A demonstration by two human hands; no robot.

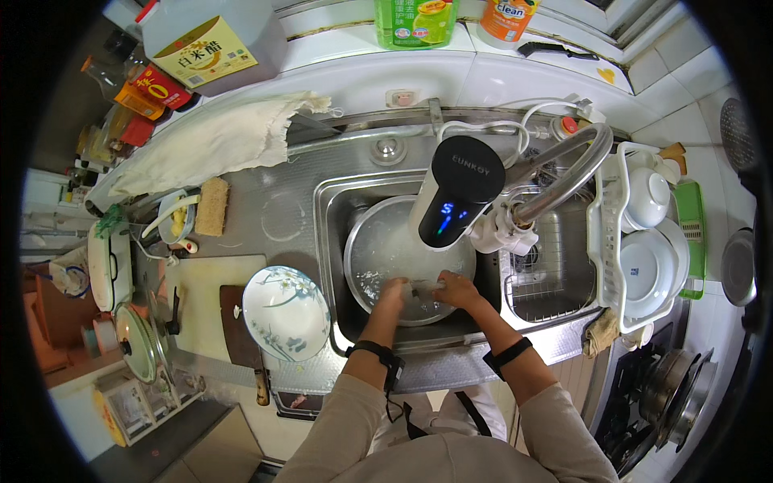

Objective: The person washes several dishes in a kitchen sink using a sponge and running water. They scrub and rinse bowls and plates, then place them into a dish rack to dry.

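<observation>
A round metal basin [386, 232] of cloudy water stands in the left bowl of a steel sink [335, 241]. My left hand [394, 291] and my right hand [457, 290] are over its near part, a little apart. Between them is a small, pale, translucent item [423, 290], its kind unclear, with the fingers of both hands at its ends. The left fingertips are partly hidden in or at the water. Above the basin's right side hangs a faucet water heater [462, 181] with a lit display and a curved metal spout [595, 175].
Left of the sink, a flowered bowl [287, 314] sits beside a cleaver [238, 326] on a cutting board [199, 278]. A sponge [212, 206] lies farther back. On the right, a white dish rack [610, 241] holds bowls and plates; pans [667, 386] rest near the stove.
</observation>
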